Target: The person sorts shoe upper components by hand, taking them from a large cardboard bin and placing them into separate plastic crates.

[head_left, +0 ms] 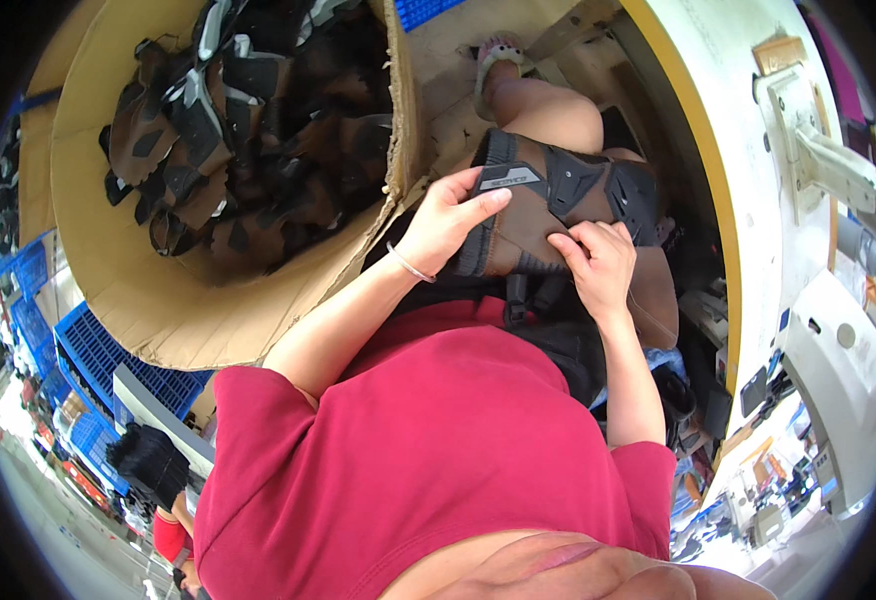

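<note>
A brown and black stitched piece [528,222], which looks like a boot upper, lies across my lap. It has a ribbed black edge on its left end, a grey label near the top and black moulded patches on the right. My left hand [445,222] grips that ribbed end, thumb on the label's lower edge and fingers hidden behind. My right hand [598,262] is closed on the middle of the piece, thumb and curled fingers pinching the brown material. Its underside is hidden.
To the left stands a large open cardboard box [228,325] with many similar brown and black pieces [283,200]. A white worktable with a yellow edge [703,120] rises on the right, with a white machine [838,350] on it. Blue crates [108,355] and another person [170,540] are at the lower left.
</note>
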Motion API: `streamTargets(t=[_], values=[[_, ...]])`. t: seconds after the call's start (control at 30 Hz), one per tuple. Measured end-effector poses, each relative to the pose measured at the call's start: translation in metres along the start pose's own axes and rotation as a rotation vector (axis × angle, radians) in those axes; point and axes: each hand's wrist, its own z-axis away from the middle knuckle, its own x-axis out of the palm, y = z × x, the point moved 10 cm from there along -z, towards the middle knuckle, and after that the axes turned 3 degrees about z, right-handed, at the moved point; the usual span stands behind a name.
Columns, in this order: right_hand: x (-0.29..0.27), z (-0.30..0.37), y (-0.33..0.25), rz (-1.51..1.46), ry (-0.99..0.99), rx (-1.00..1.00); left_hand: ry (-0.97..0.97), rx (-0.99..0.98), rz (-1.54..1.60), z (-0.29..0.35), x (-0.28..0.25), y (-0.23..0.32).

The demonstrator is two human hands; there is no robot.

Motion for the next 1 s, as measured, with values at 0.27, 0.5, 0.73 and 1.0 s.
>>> streamTargets(t=[0.27,0.5,0.73,1.0], values=[[-0.015,0.009,-0.019,0.187,0.048,-0.236,0.091,0.16,-0.195,-0.004,-0.019,0.002],[-0.002,0.0,0.01,0.165,0.133,-0.087,0.166,0.246,-0.474,-0.007,-0.012,0.02],[-0.001,-0.004,0.025,0.094,-0.018,0.078,0.047,-0.068,-0.445,-0.017,0.005,0.008],[-0.138,-0.079,-0.037,-0.343,0.209,-0.065,0.163,0.51,-0.312,0.107,0.008,0.221]])
